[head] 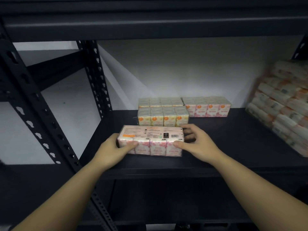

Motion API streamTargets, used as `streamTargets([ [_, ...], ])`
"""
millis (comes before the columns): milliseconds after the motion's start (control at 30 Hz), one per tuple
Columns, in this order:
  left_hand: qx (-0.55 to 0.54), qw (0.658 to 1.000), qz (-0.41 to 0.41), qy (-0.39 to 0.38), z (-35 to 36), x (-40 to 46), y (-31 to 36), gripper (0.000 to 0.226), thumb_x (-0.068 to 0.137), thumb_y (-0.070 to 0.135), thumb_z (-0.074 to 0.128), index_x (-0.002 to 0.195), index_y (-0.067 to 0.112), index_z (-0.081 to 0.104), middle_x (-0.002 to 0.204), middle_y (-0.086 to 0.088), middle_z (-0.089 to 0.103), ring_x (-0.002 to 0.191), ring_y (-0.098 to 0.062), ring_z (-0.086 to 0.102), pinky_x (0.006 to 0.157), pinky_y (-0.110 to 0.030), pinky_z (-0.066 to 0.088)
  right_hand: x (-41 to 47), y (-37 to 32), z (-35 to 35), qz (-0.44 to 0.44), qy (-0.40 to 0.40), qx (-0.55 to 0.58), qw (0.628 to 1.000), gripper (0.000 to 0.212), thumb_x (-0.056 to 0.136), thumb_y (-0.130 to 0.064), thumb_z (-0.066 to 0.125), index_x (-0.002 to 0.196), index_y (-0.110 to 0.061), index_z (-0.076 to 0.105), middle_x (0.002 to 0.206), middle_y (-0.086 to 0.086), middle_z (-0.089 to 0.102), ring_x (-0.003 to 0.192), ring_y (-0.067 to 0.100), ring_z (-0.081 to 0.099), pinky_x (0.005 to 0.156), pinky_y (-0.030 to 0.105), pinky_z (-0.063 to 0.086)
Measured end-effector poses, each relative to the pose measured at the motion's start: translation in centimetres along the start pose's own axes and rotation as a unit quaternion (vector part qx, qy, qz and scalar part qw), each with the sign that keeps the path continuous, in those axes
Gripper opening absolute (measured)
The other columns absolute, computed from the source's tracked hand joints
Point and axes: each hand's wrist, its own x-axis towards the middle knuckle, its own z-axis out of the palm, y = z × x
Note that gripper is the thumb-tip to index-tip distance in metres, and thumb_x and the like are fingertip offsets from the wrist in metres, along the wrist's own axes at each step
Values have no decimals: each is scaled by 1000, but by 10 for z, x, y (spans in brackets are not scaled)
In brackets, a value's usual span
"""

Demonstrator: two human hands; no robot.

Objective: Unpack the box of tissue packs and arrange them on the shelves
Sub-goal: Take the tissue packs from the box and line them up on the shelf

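Four tissue packs on the shelf [233, 147]: pink pack [150, 140] near the front edge, two yellow packs [163, 116] behind it, one pink-label pack [208, 106] at the back, plus a blurred stack [283, 104] at the right end. Left hand [115, 147] and right hand [195, 140] clamp the front pack's ends, arms extended, thumbs on its front face.

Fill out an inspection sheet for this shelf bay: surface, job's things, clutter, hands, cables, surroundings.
Surface: dark shelf, mostly bare at front right.
Job's things: pink tissue pack held at the shelf front; two yellow packs one behind the other just beyond it; another pink pack at the back; blurred stack of packs at right.
Clutter: nothing seen.
Hands: left hand and right hand grip the ends of the front pink pack.
Cables: nothing seen.
Surroundings: perforated dark upright at left, white wall behind, another shelf above. The box is not in view.
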Motion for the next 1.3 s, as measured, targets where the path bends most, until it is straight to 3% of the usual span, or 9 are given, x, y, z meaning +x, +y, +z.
streamTargets([
  [133, -25, 999, 25, 21, 5, -3, 0, 49, 79, 57, 80, 120, 35, 67, 108, 19, 73, 100, 1, 69, 83, -23, 55, 6, -15, -5, -47, -15, -107, 993, 71, 73, -51, 89, 136, -41, 59, 130, -23, 56, 117, -3, 55, 96, 20, 46],
  [333, -185, 973, 82, 108, -6, -1, 40, 54, 71, 30, 93, 119, 21, 71, 104, 9, 79, 97, -7, 76, 86, -39, 63, 25, -47, -4, -38, -94, -135, 986, 73, 75, -47, 90, 140, -33, 61, 131, -22, 64, 115, -3, 61, 98, 27, 55],
  [500, -86, 966, 194, 144, -17, 13, 100, 64, 61, 42, 97, 117, 27, 72, 96, 17, 76, 87, 5, 72, 71, -20, 60, 40, -90, 4, -66, -72, -91, 991, 81, 76, -59, 85, 145, -31, 53, 138, -18, 60, 121, 4, 60, 99, 32, 53],
  [633, -14, 961, 263, 81, -10, 27, 129, 70, 74, 27, 91, 139, 23, 64, 121, 17, 69, 107, 3, 67, 93, -23, 58, 51, -116, -13, -85, -22, -41, 995, 96, 74, -50, 90, 153, -36, 38, 129, -14, 60, 112, 2, 61, 91, 28, 55],
  [767, -182, 951, 244, -47, 4, 30, 129, 86, 83, 18, 85, 156, 22, 40, 148, 16, 51, 132, 5, 53, 102, -17, 49, 41, -104, -43, -64, -37, -7, 997, 106, 77, -39, 91, 155, -58, 22, 127, -8, 61, 110, 7, 65, 75, 24, 61],
  [900, -130, 963, 192, -139, 38, 35, 101, 96, 77, 32, 90, 157, 25, 38, 154, 11, 50, 138, -3, 50, 115, -34, 45, 26, -73, -68, -71, -11, 22, 997, 87, 81, -25, 89, 150, -47, 42, 126, -10, 68, 114, 11, 67, 88, 31, 61],
  [1033, -65, 952, 168, -249, 74, 29, 78, 91, 73, 45, 90, 151, 34, 43, 143, 19, 59, 133, -2, 55, 116, -44, 44, 9, -50, -101, -50, 54, 37, 997, 73, 77, -12, 91, 137, -33, 56, 120, -8, 73, 110, 7, 70, 94, 24, 56],
  [1167, -96, 961, 150, -213, 92, 29, 79, 85, 70, 49, 92, 144, 33, 52, 134, 17, 66, 125, -3, 61, 110, -41, 49, -8, -23, -133, 1, 91, -15, 996, 68, 74, -19, 93, 133, -28, 61, 120, -11, 72, 108, 5, 70, 94, 31, 57],
  [1300, -99, 964, 166, -180, 107, 31, 94, 62, 73, 34, 93, 127, 32, 64, 123, 14, 72, 114, -5, 68, 99, -36, 58, -29, 12, -148, 52, 114, -13, 992, 48, 81, -23, 88, 124, -26, 68, 116, -8, 75, 107, 7, 71, 91, 32, 59],
])
